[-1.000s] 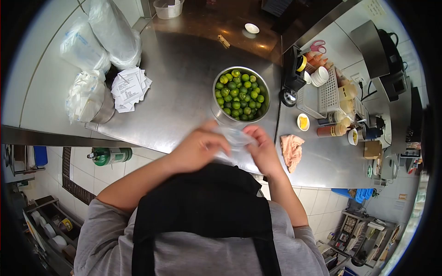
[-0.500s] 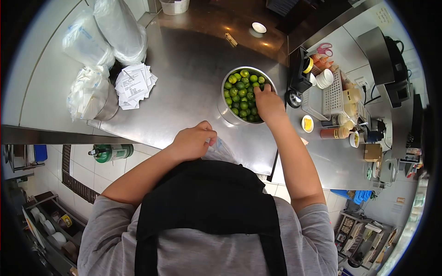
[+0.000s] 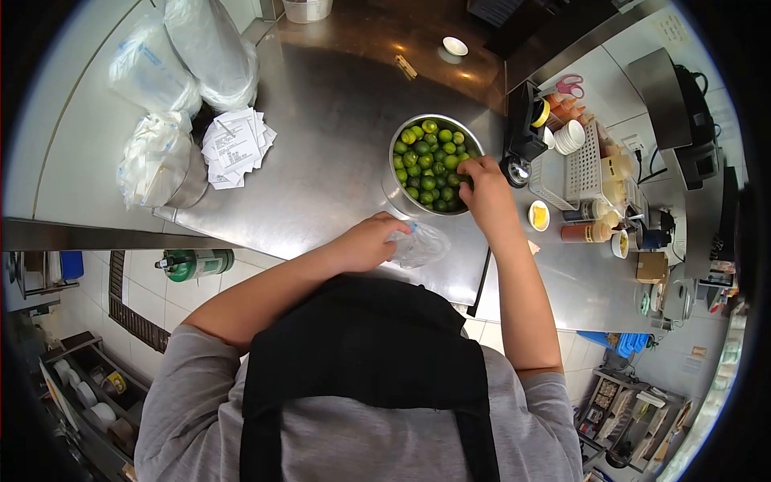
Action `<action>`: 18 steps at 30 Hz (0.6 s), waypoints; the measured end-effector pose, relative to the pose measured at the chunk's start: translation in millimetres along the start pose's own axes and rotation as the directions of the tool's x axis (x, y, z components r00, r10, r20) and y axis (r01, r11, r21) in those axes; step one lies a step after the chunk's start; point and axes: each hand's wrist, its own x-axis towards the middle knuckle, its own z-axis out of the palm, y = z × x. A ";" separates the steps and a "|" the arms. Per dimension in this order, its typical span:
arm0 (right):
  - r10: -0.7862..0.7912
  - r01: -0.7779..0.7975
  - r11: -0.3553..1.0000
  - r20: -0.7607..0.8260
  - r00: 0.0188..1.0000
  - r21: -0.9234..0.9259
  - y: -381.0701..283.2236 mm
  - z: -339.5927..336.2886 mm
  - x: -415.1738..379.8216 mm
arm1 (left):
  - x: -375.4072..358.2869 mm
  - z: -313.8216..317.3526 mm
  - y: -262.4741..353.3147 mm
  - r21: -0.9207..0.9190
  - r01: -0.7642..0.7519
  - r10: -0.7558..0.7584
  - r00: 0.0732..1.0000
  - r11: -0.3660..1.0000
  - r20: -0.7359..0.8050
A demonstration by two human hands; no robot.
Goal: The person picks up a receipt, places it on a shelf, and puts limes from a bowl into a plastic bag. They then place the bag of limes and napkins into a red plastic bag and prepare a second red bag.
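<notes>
A round metal pot [image 3: 399, 195] full of small green limes [image 3: 426, 161] stands on the steel counter. My right hand [image 3: 487, 191] reaches over its right rim, fingers curled down around a lime at the edge of the pile; the fingertips are partly hidden. To the lower left of the pot, my left hand [image 3: 371, 243] pinches the edge of a clear plastic bag [image 3: 423, 246]. The bag spreads out on the counter just below the pot, and no fruit shows inside it.
Paper slips [image 3: 234, 147] and bundles of plastic bags [image 3: 157, 165] sit at the left. On the right are a white basket [image 3: 581, 165], sauce bottles [image 3: 586, 233] and a small yellow-filled bowl [image 3: 539, 214]. A white dish [image 3: 454, 46] lies at the back.
My left hand has moved right toward the pot, and the plastic bag has come further into view. My right hand has drawn back slightly toward the pot's near right rim.
</notes>
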 end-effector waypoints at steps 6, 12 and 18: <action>0.162 -0.146 0.971 0.071 0.984 -0.189 -18.1 14.7 19.8 | 17.4 9.5 5.1 -0.172 0.199 -0.196 0.980 0.965 0.036; 0.273 -0.228 0.936 0.144 0.951 -0.269 -20.2 19.8 32.1 | 15.1 18.3 -6.0 -0.034 0.013 -0.014 0.999 0.999 -0.032; 0.120 -0.099 0.971 0.085 0.989 -0.218 -4.6 27.2 32.4 | 8.3 15.8 -3.1 -0.118 0.121 -0.123 0.992 0.986 -0.014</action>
